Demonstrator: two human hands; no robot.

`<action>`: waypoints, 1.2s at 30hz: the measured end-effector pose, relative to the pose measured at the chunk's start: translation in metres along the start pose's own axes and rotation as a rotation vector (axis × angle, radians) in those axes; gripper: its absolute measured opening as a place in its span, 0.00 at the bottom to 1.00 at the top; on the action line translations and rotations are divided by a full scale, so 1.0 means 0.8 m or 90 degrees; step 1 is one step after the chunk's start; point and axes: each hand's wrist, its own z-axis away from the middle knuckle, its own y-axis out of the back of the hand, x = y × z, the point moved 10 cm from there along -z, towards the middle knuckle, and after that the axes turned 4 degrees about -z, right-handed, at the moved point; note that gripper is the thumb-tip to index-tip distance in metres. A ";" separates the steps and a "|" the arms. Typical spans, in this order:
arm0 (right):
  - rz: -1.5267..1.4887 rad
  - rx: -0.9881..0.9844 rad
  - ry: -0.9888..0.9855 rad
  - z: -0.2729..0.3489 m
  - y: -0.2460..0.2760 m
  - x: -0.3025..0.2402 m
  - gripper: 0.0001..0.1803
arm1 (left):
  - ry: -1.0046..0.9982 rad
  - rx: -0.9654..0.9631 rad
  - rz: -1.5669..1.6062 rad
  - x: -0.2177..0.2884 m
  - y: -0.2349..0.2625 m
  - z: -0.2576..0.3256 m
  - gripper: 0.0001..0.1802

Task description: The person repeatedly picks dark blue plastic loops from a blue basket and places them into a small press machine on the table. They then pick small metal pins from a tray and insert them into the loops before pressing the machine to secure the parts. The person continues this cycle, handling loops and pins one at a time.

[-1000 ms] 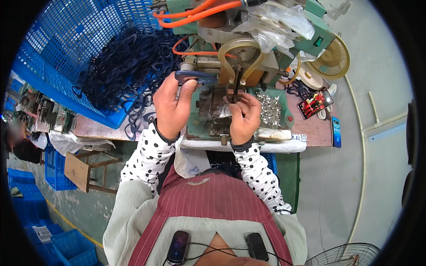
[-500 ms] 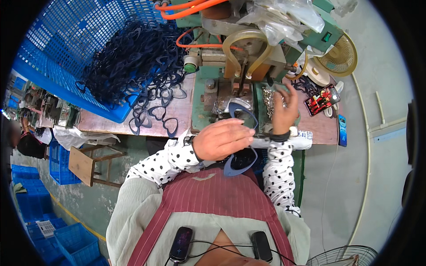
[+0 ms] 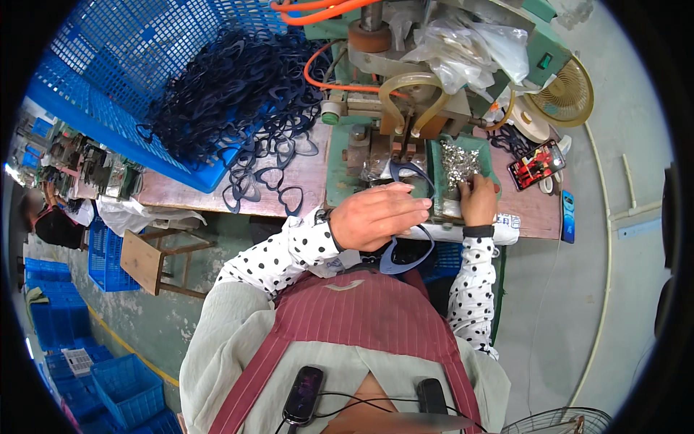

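Observation:
My left hand [image 3: 377, 218] is closed around the middle of a dark blue glasses frame front [image 3: 405, 269]. One rim of it shows below the hand. The other rim rises above the fingers, its upper end close under the metal jaws of a green bench press [image 3: 347, 163]. My right hand [image 3: 478, 202] reaches into a green tray [image 3: 494, 165] at the press's right side. Its thumb and fingers are drawn together at the near edge of a pile of small silver metal parts [image 3: 457, 160]; whatever is between the fingertips is too small to make out.
On the left, a big blue basket [image 3: 195, 181] holds many dark blue frames [image 3: 217, 108], some spilling onto the table [image 3: 173, 189]. A clear plastic bag [image 3: 463, 50] lies atop the press. To the right are a phone [image 3: 536, 165], a blue packet [image 3: 568, 217] and a fan [image 3: 567, 90].
My right hand has come down from above the tray's edge into the metal parts, its fingers closing together. My left hand keeps its hold on the frame. The whole view has shifted slightly.

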 end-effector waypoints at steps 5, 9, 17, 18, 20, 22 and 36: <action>-0.267 0.053 0.030 -0.015 -0.008 0.022 0.08 | 0.034 0.016 -0.052 0.006 0.000 0.016 0.24; -0.312 0.095 -0.049 -0.002 0.000 0.042 0.08 | 0.130 0.085 -0.232 -0.012 0.031 0.068 0.23; -0.295 0.164 -0.073 0.009 0.006 0.046 0.08 | 0.595 -0.042 -0.710 -0.135 0.168 0.276 0.22; -0.279 0.168 -0.056 0.007 0.006 0.044 0.08 | 0.637 -0.096 -0.732 -0.143 0.176 0.292 0.21; -0.269 0.168 -0.042 0.007 0.007 0.042 0.08 | 0.607 -0.180 -0.720 -0.171 0.171 0.325 0.21; -0.282 0.164 -0.046 0.006 0.008 0.038 0.08 | 0.576 -0.226 -0.638 -0.203 0.167 0.349 0.20; -0.629 -0.034 -0.045 -0.016 0.042 -0.100 0.10 | 0.470 0.182 -0.462 -0.194 0.190 0.173 0.08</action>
